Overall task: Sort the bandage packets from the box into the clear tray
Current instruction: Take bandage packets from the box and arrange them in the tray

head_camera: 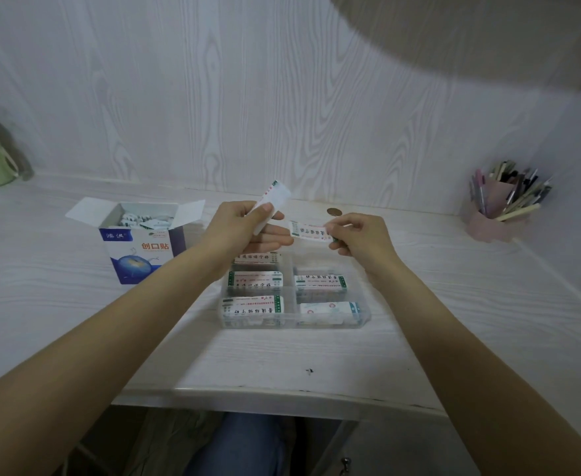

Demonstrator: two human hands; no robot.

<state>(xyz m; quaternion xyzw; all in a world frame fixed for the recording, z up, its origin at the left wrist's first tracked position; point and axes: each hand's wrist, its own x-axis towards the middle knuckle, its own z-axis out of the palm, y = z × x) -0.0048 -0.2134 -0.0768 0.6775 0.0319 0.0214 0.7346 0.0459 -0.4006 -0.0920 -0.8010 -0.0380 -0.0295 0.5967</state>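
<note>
Since each bandage packet is a thin, light, floppy paper strip, it likely bends if held by one tip, so a pinch near an end with light pressure suits it. The left hand (244, 224) pinches an upright packet (271, 201) between thumb and fingers; the right hand (361, 237) pinches a flat packet (311, 231) by its right end. Both hover over the clear tray (362, 319); more packets sit in the open box (138, 240) to its left.

Pale wood-grain desk (76, 321) stands against matching wood-grain wall panelling (213, 97); a curved shadow darkens the wall's upper right.
</note>
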